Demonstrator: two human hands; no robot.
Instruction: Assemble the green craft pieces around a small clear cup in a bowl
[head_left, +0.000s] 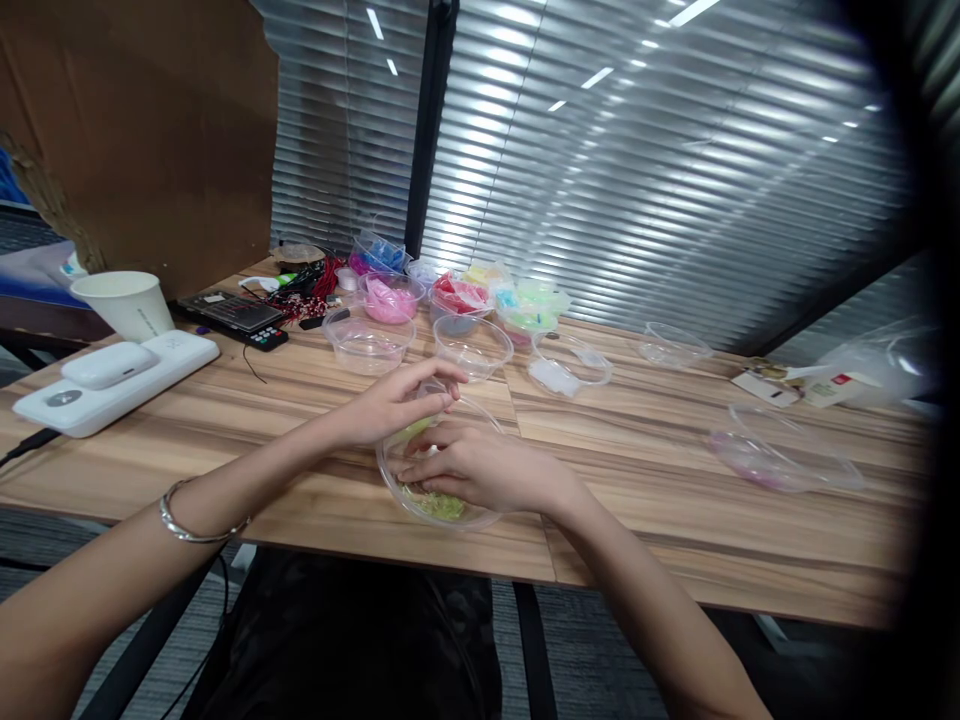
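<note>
A clear round plastic bowl (491,518) sits near the table's front edge, with small yellow-green pieces (441,505) at its bottom. My right hand (487,465) reaches into it from the right, fingers apart and bent down, fingertips among or just over the pieces; what they touch is partly hidden. Above the bowl's far left rim is my left hand (405,400), its fingers stretched out and the thumb apart. Whether it rests on the rim I cannot tell. A silver bangle (180,520) circles the left wrist.
Behind stand clear empty bowls (367,350) and tubs with pink (390,300), red (459,293) and green (536,305) contents. Leftward are a white charging pad (142,375), a paper cup (131,305) and a black box (232,312). A tilted clear container (780,460) lies right.
</note>
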